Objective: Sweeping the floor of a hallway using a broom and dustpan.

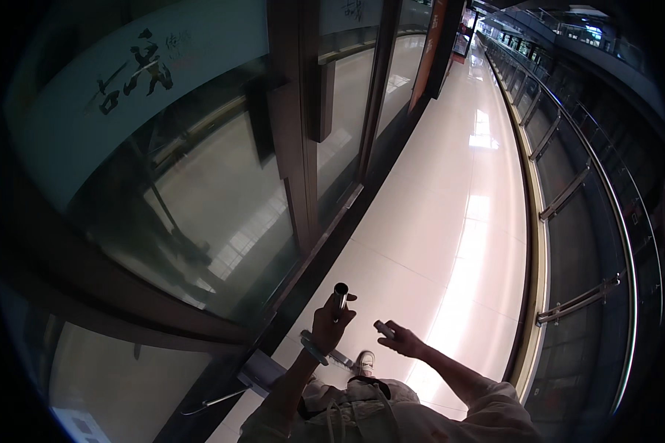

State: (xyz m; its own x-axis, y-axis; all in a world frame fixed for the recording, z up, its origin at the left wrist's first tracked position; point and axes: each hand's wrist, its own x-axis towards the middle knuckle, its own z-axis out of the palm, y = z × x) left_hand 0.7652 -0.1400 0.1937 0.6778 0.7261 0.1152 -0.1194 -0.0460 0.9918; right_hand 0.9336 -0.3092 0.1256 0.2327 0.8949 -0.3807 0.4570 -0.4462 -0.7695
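Note:
My left hand [328, 327] is closed around a short cylinder [340, 292] with a shiny metal side and a dark round end pointing up; its kind does not show clearly. A pale band [314, 347] circles my left wrist. To the right, and apart from it, my right hand [405, 341] grips a small light-grey cylindrical piece [383, 328], which sticks out toward the left hand. Both hands are held in front of my body, above the floor. My shoe [364, 362] shows below, between them.
Glass doors [200, 214] with dark frames and a long door handle [325, 101] line the left side. A glossy pale floor [421, 199] stretches ahead. Along the right runs a metal railing [605, 177] with glass panels. A grey boxy object [262, 371] stands at lower left.

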